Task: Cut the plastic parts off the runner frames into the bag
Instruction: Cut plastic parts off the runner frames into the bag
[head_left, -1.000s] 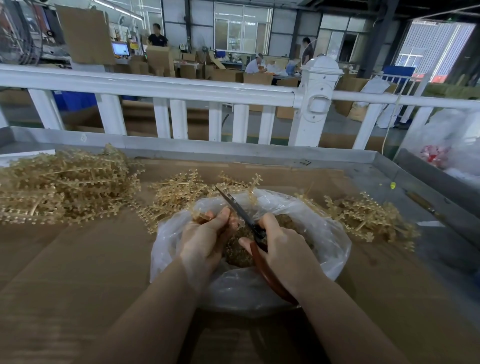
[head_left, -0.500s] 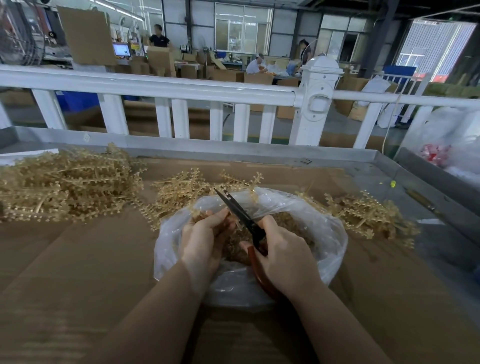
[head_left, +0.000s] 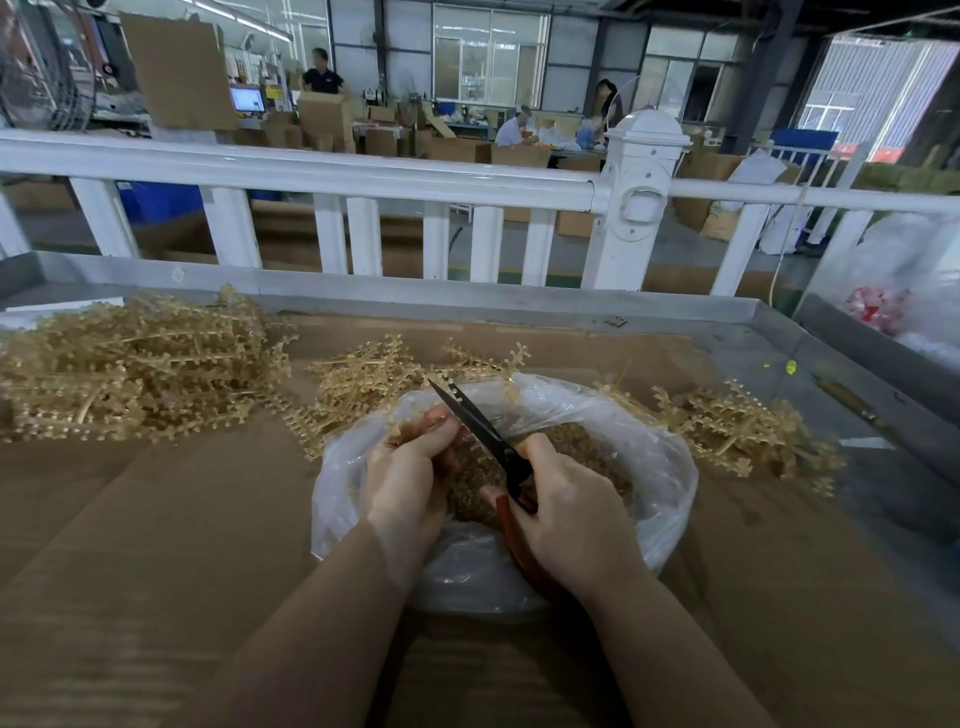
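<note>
My right hand (head_left: 571, 514) grips the scissors (head_left: 483, 441) at centre frame, blades shut, long axis slanting toward upper left. My left hand (head_left: 410, 478) pinches a runner frame (head_left: 415, 428) over the open bag (head_left: 654, 467).

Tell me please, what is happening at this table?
A person is trimming small tan plastic parts over an open clear bag. The right hand grips red-handled scissors, blades pointing up and away. The left hand holds a runner frame at the blades, above the bag. Cut parts already lie inside. More frames wait in a big pile at the left, and smaller heaps lie behind and to the right of the bag.
</note>
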